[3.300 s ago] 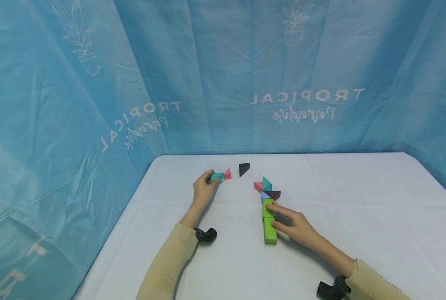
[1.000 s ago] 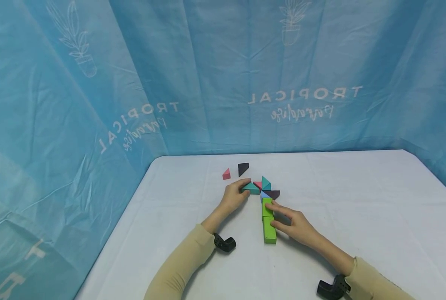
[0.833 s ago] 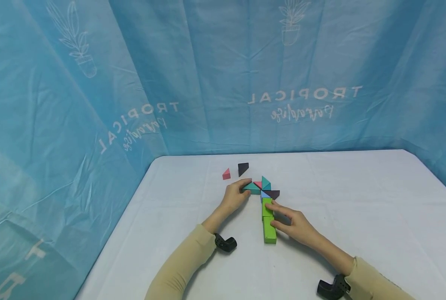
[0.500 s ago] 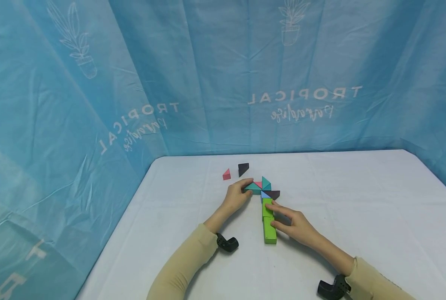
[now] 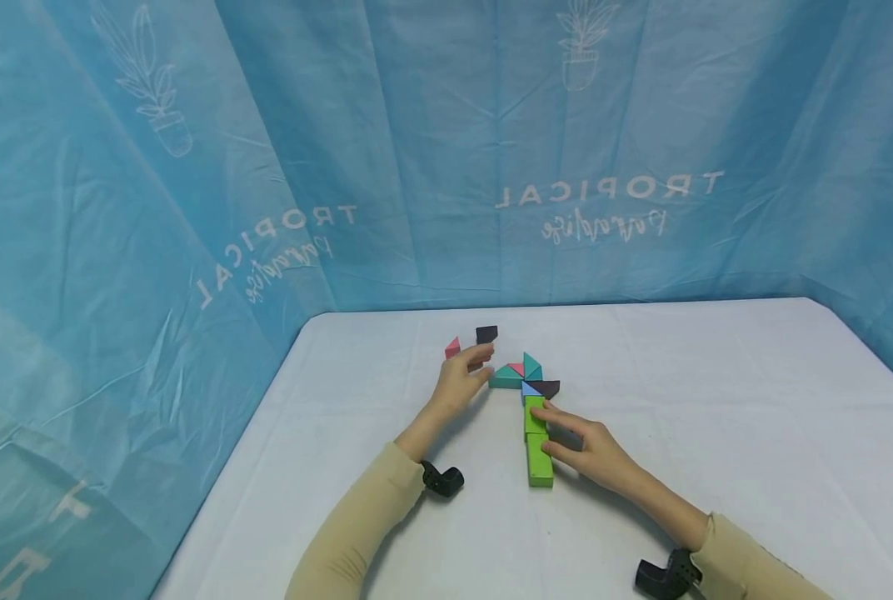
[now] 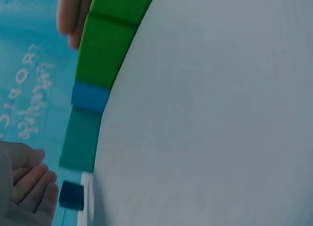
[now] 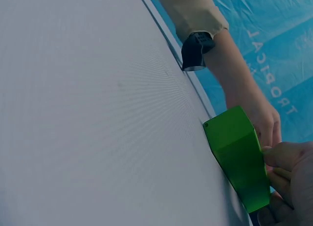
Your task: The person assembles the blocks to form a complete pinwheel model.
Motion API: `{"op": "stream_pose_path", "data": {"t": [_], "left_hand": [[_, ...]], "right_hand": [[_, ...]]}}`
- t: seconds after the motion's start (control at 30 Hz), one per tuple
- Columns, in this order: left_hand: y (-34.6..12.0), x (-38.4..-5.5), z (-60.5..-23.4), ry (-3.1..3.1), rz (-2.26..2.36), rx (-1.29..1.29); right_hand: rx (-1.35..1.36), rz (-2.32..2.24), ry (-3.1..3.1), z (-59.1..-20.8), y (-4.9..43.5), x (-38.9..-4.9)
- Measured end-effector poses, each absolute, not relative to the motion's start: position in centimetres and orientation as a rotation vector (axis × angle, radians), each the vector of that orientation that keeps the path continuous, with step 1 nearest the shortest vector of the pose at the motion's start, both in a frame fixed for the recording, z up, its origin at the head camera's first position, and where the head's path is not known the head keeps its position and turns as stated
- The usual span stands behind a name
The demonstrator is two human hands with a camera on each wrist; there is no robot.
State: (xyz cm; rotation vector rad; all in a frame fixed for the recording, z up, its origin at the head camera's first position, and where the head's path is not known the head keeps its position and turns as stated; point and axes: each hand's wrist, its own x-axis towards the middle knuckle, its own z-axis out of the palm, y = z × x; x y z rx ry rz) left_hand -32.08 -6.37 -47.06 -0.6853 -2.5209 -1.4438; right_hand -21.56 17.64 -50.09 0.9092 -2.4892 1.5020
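In the head view my left hand (image 5: 456,385) hovers just left of a teal triangular block (image 5: 506,381), fingers loosely extended and holding nothing. The left wrist view shows that palm (image 6: 24,187) beside the teal block (image 6: 80,140). My right hand (image 5: 600,454) rests its index finger on the upper green block (image 5: 536,412) and its thumb against the lower green block (image 5: 540,462). Above the green blocks, a blue triangle (image 5: 530,389), a dark block (image 5: 546,388), a pink triangle (image 5: 517,367) and teal triangles (image 5: 532,368) are grouped around one point with the teal block.
A loose dark block (image 5: 486,333) and a loose pink triangle (image 5: 452,347) lie beyond my left hand, which partly overlaps them. The white-covered table (image 5: 716,400) ends at a blue curtain (image 5: 446,167).
My left hand carried the teal block rightward to the group, let go of it against the pink triangle, and has drawn back left. My right hand has stayed at the green blocks.
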Motion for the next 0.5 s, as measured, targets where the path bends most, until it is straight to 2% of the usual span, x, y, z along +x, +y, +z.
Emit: {"op": "stream_pose_path", "data": {"t": [0.27,0.5], "left_hand": [[-8.9,-34.4,-46.1,-2.332,-1.403,-0.451],[-9.6,-35.5,-47.0,-2.343,-1.403,-0.318]], "right_hand": [[0.911,1.525,-2.484,-49.9,17.7,-21.6],[0.911,1.548,-2.492,-49.8,17.6,-21.5]]}}
